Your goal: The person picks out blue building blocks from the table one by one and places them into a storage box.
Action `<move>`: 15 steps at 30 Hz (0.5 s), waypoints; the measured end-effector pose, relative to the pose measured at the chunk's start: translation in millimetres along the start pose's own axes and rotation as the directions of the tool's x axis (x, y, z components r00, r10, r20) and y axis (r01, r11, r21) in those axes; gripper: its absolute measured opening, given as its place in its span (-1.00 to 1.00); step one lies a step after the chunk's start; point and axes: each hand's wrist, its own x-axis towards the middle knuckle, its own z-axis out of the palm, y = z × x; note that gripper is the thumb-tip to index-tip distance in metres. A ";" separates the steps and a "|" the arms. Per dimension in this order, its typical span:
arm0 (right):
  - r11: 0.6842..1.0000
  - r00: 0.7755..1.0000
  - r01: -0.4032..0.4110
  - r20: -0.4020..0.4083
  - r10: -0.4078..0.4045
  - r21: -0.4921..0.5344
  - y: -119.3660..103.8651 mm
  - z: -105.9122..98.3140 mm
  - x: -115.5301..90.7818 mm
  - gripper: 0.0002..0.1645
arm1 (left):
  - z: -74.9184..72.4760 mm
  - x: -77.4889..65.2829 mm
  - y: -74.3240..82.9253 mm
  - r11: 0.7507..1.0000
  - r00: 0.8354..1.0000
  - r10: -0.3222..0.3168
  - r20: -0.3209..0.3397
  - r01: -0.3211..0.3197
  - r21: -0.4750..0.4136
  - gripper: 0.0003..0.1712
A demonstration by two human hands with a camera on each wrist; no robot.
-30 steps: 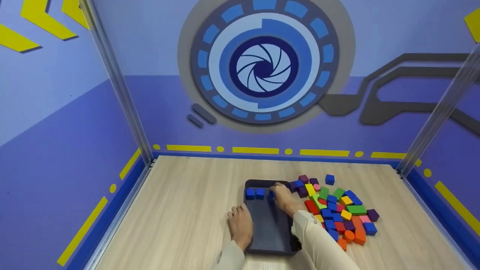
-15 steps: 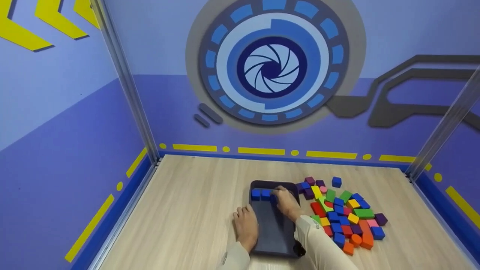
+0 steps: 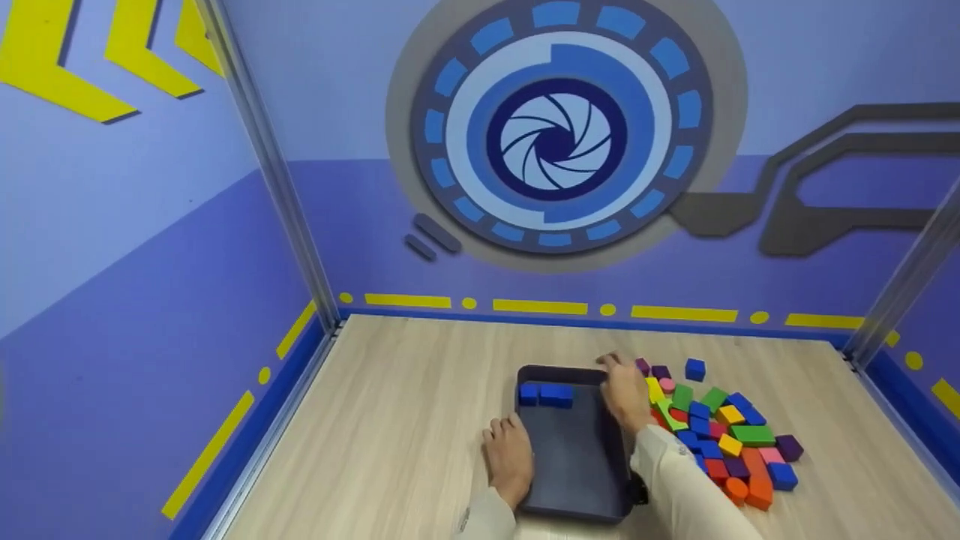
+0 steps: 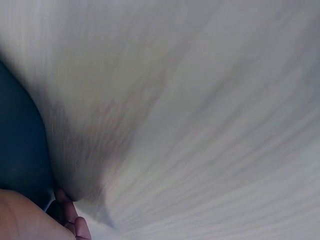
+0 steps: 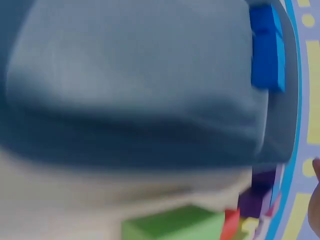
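Note:
A dark rectangular tray (image 3: 574, 465) stands on the table, with blue blocks (image 3: 556, 395) in a row along its far wall. Two of them touch so closely that they look like one long piece. My left hand (image 3: 510, 457) rests against the tray's left side, fingers loosely bent on the outside; its thumb is hidden in the head view. Over the tray's far right corner is my right hand (image 3: 626, 391), with its fingers stretched out and nothing seen in them. It is nearest to the purple blocks (image 5: 251, 202) just outside the tray.
Many loose coloured blocks lie right of the tray, among them green (image 3: 752, 435), orange (image 3: 757, 480) and yellow (image 3: 730, 415) ones. A single blue block (image 3: 695, 370) lies farther back. Painted walls (image 3: 450, 225) and metal posts (image 3: 277, 180) border the table.
The right hand has let go of a blue block, which now sits against its neighbour in the tray, and has moved right to the rim. The left hand stays; the head view has shifted slightly.

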 end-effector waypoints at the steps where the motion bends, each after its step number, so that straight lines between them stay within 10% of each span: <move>1: 1.000 1.000 -0.014 0.007 0.014 -0.027 8.4 -3.0 -1.7 -0.50 | 0.5 -0.9 1.7 1.000 1.000 0.003 -0.006 -0.003 0.000 -0.86; 8: 0.991 0.919 -0.098 0.373 0.127 -0.096 39.3 -23.0 -13.5 -0.38 | 1.4 -3.5 4.7 1.000 1.000 0.016 -0.024 -0.016 0.004 -0.78; 15: 0.995 0.886 -0.088 0.452 0.102 -0.053 38.8 -35.1 -12.6 -0.67 | 2.8 -1.4 -0.7 0.999 1.000 0.012 -0.003 -0.012 -0.039 -0.68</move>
